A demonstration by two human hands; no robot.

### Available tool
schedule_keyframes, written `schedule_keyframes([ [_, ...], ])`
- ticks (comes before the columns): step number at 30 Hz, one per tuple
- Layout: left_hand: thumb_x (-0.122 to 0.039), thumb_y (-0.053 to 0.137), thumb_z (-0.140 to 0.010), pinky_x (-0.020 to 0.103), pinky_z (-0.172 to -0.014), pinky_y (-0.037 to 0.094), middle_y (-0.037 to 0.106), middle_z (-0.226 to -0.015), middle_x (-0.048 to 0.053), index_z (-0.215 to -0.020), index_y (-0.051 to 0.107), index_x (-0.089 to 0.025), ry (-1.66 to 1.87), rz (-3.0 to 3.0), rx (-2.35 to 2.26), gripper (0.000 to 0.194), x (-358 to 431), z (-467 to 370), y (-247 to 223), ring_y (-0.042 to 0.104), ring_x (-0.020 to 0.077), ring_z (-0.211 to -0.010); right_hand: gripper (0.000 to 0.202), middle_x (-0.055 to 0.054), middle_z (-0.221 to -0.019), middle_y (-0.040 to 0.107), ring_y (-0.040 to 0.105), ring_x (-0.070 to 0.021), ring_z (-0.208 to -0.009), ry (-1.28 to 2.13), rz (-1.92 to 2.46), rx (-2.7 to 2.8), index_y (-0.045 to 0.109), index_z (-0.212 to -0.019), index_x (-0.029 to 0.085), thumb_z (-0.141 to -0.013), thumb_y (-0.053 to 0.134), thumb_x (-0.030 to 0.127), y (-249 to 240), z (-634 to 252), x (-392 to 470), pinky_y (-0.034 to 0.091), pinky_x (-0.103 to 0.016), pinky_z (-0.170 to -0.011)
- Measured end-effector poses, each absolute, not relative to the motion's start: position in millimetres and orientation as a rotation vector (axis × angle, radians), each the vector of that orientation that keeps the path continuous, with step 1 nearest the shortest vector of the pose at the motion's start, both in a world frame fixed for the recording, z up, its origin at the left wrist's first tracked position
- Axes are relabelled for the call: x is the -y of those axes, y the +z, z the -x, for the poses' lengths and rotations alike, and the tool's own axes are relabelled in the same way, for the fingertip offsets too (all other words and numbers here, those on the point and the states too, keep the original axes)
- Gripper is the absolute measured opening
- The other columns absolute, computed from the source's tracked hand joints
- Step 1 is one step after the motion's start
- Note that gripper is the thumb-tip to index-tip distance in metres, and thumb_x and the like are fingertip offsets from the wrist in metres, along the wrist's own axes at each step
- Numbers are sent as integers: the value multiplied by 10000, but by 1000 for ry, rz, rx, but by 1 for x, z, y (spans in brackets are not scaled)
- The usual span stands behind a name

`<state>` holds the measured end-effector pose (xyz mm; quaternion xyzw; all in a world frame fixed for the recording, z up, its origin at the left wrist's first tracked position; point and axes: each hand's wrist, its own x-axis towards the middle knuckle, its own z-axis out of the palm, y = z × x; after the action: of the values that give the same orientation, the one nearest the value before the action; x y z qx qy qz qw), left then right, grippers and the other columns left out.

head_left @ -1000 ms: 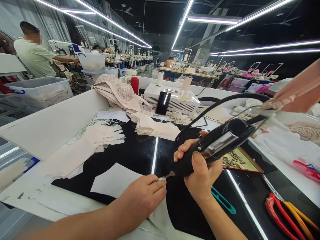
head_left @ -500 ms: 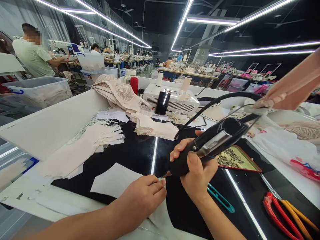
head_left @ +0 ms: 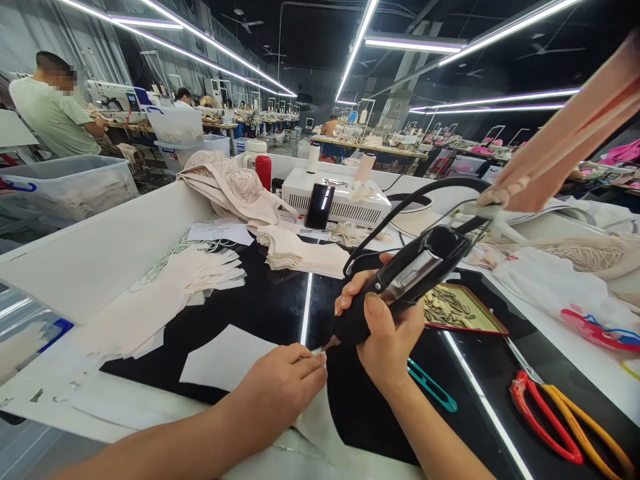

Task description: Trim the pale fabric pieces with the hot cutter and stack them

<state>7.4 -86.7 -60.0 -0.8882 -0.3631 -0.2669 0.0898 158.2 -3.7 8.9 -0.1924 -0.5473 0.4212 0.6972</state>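
Observation:
My right hand [head_left: 387, 337] is wrapped round a black corded hand tool [head_left: 407, 277] with a silver lever along its side. Its narrow copper-coloured tip [head_left: 331, 343] points down-left, close to my left fingertips. The tool's exact kind I cannot tell. My left hand [head_left: 285, 387] pinches the edge of a pale fabric piece [head_left: 320, 420] that hangs towards the front table edge; the fingers hide part of it. Whether the tip touches the fabric is not clear. A white flat piece [head_left: 225, 357] lies on the black surface, left of my left hand.
Cream fabric stacks [head_left: 300, 253] lie behind and to the left. A teal thread snipper [head_left: 433, 387], red-and-orange-handled scissors [head_left: 545, 413] and a seed tray [head_left: 493, 323] sit at right. A white box [head_left: 340, 200] stands behind; a peach cloth strip [head_left: 555, 153] meets the tool's cord.
The view has shifted slightly, moving the scissors and tray left in the picture. The tool tilts a little more upright in my right hand. My left hand keeps its pinch beside the tip.

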Motion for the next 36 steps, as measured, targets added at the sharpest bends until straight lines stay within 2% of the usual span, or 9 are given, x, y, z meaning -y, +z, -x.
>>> schedule_keyframes([
  [3,20,498,-1024,310,-833,646,770,-1028,55,-1180,627,-153,-781,2686,1199,265,81,2,-56,713,198,-941,301,61,-839,684,650,-129,-600,879,476,1222,559,-1104,288,-907,784,316,14,-166,4,572,-289,-548],
  [6,-13,512,-1041,312,-808,642,753,-961,34,-1146,644,-176,-760,2619,1328,235,69,17,-55,708,208,-952,300,61,-825,686,646,-131,-593,865,516,1204,570,-1097,289,-896,791,317,16,-176,8,570,-287,-543],
  [12,-128,500,-1102,381,-960,627,764,-1214,79,-1173,702,-176,-869,2538,1390,220,60,36,-48,704,221,-1101,311,51,-835,694,648,-137,-595,878,522,1205,597,-1161,292,-915,785,318,9,-190,22,574,-293,-542],
  [22,-91,498,-1106,304,-767,579,693,-910,35,-1002,675,-160,-854,2755,1124,217,95,1,-43,658,188,-861,258,65,-822,695,639,-121,-594,892,473,1197,593,-1085,276,-919,790,298,6,-186,24,570,-272,-553],
  [28,-52,476,-1097,309,-776,589,722,-923,39,-1072,688,-140,-818,2711,985,231,89,-12,-45,681,192,-864,224,73,-808,700,635,-106,-585,901,477,1188,581,-1033,274,-907,762,235,4,-183,22,568,-251,-562],
  [36,-47,507,-1076,328,-710,560,712,-877,32,-1049,699,-147,-712,2695,1012,218,81,-17,-47,679,202,-807,247,75,-809,703,634,-109,-582,913,485,1188,559,-1005,287,-886,763,215,5,-181,25,568,-246,-536],
])
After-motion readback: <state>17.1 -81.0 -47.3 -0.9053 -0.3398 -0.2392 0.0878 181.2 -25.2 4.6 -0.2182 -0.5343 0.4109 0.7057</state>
